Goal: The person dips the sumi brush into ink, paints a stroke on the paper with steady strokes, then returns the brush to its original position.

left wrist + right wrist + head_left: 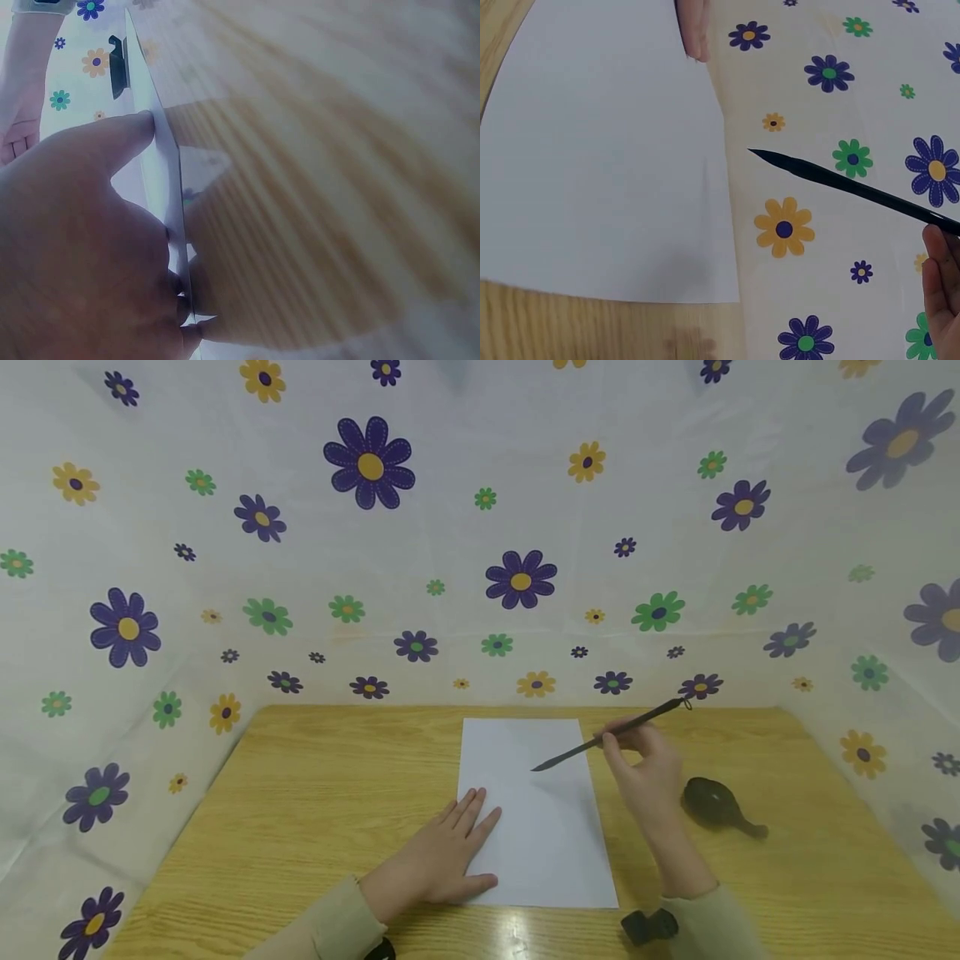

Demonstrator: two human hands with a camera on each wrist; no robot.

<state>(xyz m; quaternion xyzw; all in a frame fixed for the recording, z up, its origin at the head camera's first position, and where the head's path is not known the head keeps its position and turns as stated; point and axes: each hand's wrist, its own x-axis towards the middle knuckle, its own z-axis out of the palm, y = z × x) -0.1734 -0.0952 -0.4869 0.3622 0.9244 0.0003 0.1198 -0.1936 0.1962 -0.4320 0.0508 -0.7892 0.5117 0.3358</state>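
Observation:
In the head view my left hand rests with spread fingers on the left edge of a blank white sheet of paper. Its thumb lies near the lower left corner. My right hand pinches a dark calligraphy brush by its handle, with a small loop at the upper end. The pointed tip slants down to the left over the paper, and the right wrist view shows the brush raised off the sheet. Close by the left wrist camera, the left thumb touches the paper's edge.
Right of the right hand, a dark, rounded, pear-shaped object with a narrow stem lies on the wooden table. A white cloth with printed flowers stands around the table's back and sides. Below the right wrist is a black wrist device.

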